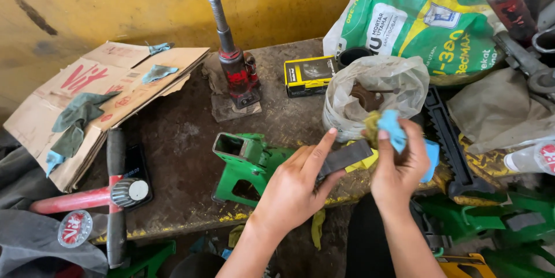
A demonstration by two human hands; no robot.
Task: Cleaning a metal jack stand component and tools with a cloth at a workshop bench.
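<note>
Yellow wall paint, scuffed and stained, backs a dirty brown bench (185, 139) seen from the head camera. At centre, the left hand (295, 188) grips a flat dark pad (346, 158), thumb under it and fingers laid along its top, the index finger stretched toward 1 o'clock. Just beside it at 3 o'clock, the right hand (399, 168) has its fingers closed around a bunched blue-and-yellow rag (393, 130), which touches the pad's far end. At 12 o'clock from the hands sits a clear plastic bag (373, 90) with a rusty part inside; a yellow-and-black box (309, 76) lies at 10 o'clock from the bag, and a green sack (422, 18) leans behind it. A red bottle jack (234, 61) stands upright on a scrap of cardboard at 11 o'clock from the hands. A green metal bracket (245, 165) lies touching the left hand's 9 o'clock side. Far at 9 o'clock, flattened cardboard (98, 99) carries grey-green cloths, and near it a red-handled tool (87, 197) crosses a black bar.
</note>
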